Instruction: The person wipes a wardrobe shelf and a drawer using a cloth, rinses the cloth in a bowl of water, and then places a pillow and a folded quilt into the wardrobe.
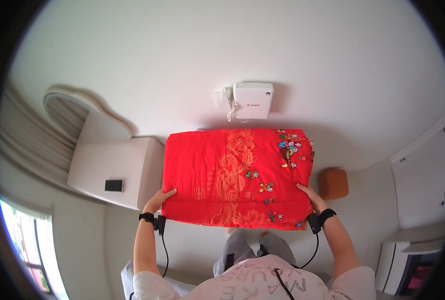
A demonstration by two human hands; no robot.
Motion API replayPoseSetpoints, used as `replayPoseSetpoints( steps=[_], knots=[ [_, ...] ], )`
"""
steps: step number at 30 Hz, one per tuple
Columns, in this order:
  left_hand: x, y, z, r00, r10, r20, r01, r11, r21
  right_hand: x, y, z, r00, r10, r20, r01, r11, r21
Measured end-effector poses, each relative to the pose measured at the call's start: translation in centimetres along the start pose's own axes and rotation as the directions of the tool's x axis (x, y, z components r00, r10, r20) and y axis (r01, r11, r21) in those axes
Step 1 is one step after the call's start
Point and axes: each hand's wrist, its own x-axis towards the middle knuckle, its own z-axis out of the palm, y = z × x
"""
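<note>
A thick red quilt (197,165), folded into a rectangular bundle, spans the space between my hands. It carries an orange floral band down the middle and small cartoon figures toward its right side. My left hand (157,200) grips the near left edge, thumb on top and the other fingers hidden beneath. At the near right edge, my right hand (312,196) holds it the same way. Whether anything supports the bundle from below is hidden. Both wrists wear black straps with small cabled devices.
Left stands a pale dressing table (107,160) with a wavy mirror (67,112) and a dark phone (114,186) on it. A white box (252,100) with cables hangs on the wall ahead. A brown stool (334,183) sits right, before a white door (425,175).
</note>
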Motion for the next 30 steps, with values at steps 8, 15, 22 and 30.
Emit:
replayPoseSetpoints(
  steps=[8, 15, 22, 30],
  knots=[
    [5.1, -2.6, -1.7, 0.959, -0.256, 0.121, 0.276, 0.941, -0.196, 1.1, -1.5, 1.6, 0.986, 0.166, -0.005, -0.164, 0.978, 0.130],
    [6.4, -3.7, -2.0, 0.962, -0.261, 0.079, 0.272, 0.914, -0.302, 1.5, -2.3, 2.6, 0.985, 0.169, 0.014, -0.169, 0.966, 0.198],
    [6.1, -2.3, -0.9, 0.977, -0.206, 0.058, 0.214, 0.948, -0.237, 0.1, -4.0, 3.5, 0.989, 0.149, -0.006, -0.145, 0.968, 0.207],
    [5.6, -3.8, -0.8, 0.971, -0.237, -0.022, 0.223, 0.938, -0.267, 0.2, -2.3, 3.8, 0.991, 0.131, 0.021, -0.132, 0.968, 0.213]
  ],
)
